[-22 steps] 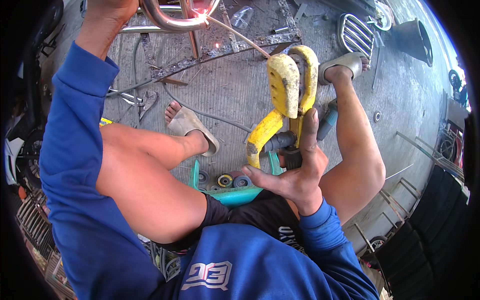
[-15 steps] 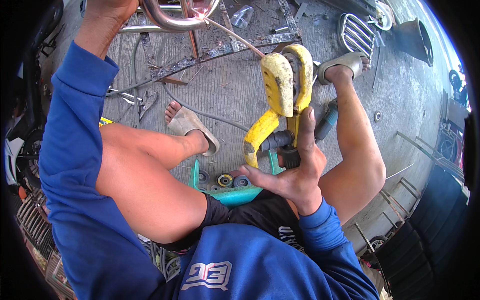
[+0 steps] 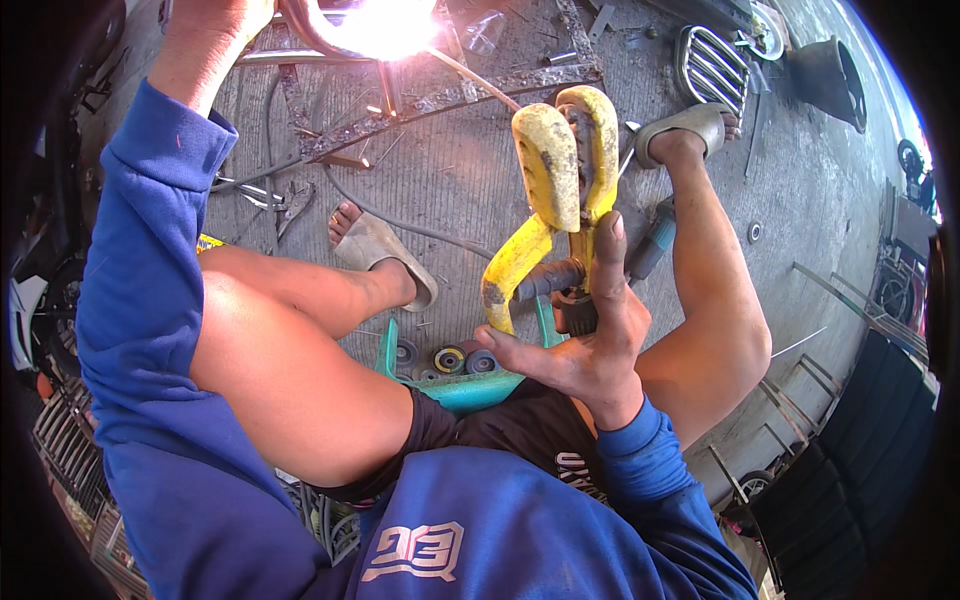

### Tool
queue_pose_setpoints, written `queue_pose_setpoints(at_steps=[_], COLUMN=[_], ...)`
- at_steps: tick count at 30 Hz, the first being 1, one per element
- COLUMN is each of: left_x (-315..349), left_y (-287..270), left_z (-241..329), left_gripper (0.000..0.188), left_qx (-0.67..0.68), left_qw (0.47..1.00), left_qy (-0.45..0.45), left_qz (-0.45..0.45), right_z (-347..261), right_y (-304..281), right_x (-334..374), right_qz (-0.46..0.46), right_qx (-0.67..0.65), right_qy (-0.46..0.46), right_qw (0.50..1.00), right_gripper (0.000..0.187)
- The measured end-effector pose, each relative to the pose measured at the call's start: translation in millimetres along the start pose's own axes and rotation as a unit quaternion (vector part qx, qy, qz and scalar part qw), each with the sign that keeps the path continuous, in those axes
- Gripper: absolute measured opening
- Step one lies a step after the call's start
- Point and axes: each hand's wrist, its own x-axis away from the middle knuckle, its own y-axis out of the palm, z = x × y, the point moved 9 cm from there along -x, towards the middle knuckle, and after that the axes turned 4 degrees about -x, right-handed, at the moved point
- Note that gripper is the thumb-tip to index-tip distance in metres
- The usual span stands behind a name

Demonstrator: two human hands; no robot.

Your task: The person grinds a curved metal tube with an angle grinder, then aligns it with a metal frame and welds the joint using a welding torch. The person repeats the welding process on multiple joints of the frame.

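My right hand [image 3: 610, 330] grips a worn yellow welding electrode holder [image 3: 545, 165], its index finger stretched along one side and its thumb near the lower lever. From the holder's jaws a thin welding rod [image 3: 474, 79] slants up and left. At its far end a white welding arc [image 3: 393, 28] glares over bent, shiny metal tubing [image 3: 312, 30] and hides the joint. At the upper left, my left hand [image 3: 215, 22] is beside the tubing's curve. The picture's edge cuts off its fingers, so its hold is hidden.
Under the tubing is a rusty, spattered metal frame [image 3: 450, 97]. A grey cable [image 3: 420, 232] crosses the concrete floor. Between my legs, a green tray [image 3: 470, 397] has several grinding discs by it. An angle grinder [image 3: 655, 240] lies near my right leg, a black bucket [image 3: 828, 80] farther right.
A blinding arc with flying sparks now replaces the small glow at the rod's tip. The electrode holder has shifted slightly left in my right hand. My left hand has hardly moved.
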Motion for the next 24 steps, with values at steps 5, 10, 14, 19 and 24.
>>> queue_pose_setpoints(at_steps=[5, 10, 14, 19, 24], left_x=[-4.5, -5.8, -0.4, -5.8, -3.0], left_y=[-1.9, -11.1, -20.8, -43.1, -53.8], left_z=[-0.5, -11.6, -52.0, -97.4, -110.0], left_gripper=[0.034, 0.034, 0.033, 0.032, 0.031], left_qx=[0.016, 0.035, 0.030, 0.086, 0.109], left_qw=[1.000, 0.997, 0.994, 0.984, 0.973], left_qy=[-0.007, -0.046, -0.090, -0.146, -0.185], left_qz=[0.012, 0.056, 0.060, 0.063, 0.086], right_z=[-0.7, -7.7, -12.3, 5.2, 14.4], right_y=[-17.0, -29.0, -30.5, -14.9, -2.4], right_x=[-1.3, 2.8, 11.5, 19.4, 21.4], right_qz=[0.068, 0.048, 0.056, 0.053, 0.042], right_qx=[-0.089, -0.034, -0.024, -0.038, -0.047], right_qy=[-0.016, 0.015, -0.007, 0.017, 0.043], right_qw=[0.994, 0.998, 0.998, 0.998, 0.997], right_gripper=[0.144, 0.149, 0.144, 0.142, 0.130])
